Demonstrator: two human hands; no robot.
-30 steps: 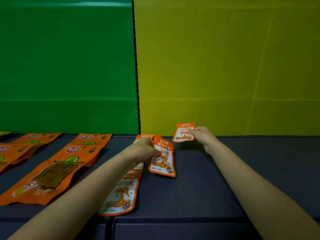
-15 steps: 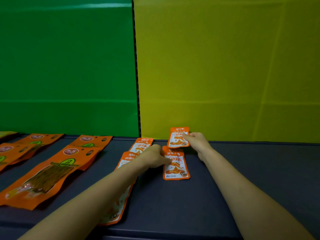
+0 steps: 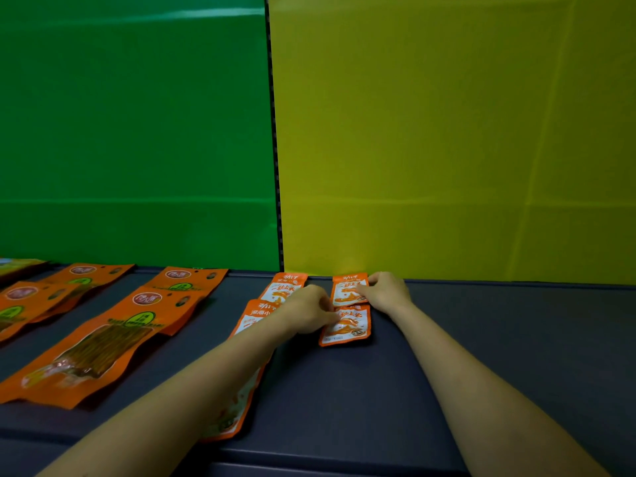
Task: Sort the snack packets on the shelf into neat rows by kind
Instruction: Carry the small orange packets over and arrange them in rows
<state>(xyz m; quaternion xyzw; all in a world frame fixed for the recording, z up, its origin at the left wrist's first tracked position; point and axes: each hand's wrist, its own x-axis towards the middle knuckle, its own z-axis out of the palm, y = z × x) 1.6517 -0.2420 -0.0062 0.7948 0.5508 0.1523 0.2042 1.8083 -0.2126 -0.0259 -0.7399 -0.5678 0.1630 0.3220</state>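
Fingers of the left hand (image 3: 306, 313) curl against the left edge of the front small packet (image 3: 348, 328). From my screen it reads as a pinch, with the packet lying flat on the shelf (image 3: 499, 339). The right hand (image 3: 387, 291) sits just behind it, thumb and fingers closed on the right edge of the rear small packet (image 3: 346, 291), which lies close against the yellow panel (image 3: 447, 149). These two packets almost touch end to end in a short column, and the front one is turned slightly off line.

Just to their left I see a second column of the same kind: a back packet (image 3: 288, 286) by the wall and a nearer packet (image 3: 256, 313), half hidden by the left forearm. More orange wrapper (image 3: 229, 416) shows under that forearm toward the shelf's front edge; I cannot tell how many packets that is.

Farther left, below the green panel (image 3: 137, 132), the long packets (image 3: 93, 346) lie in overlapping lines, well apart from the small ones.

I judge the split by kind largely done. What remains looks like squaring up the front small packet and tidying the pieces under the arm; the long ones overlap and may want straightening.
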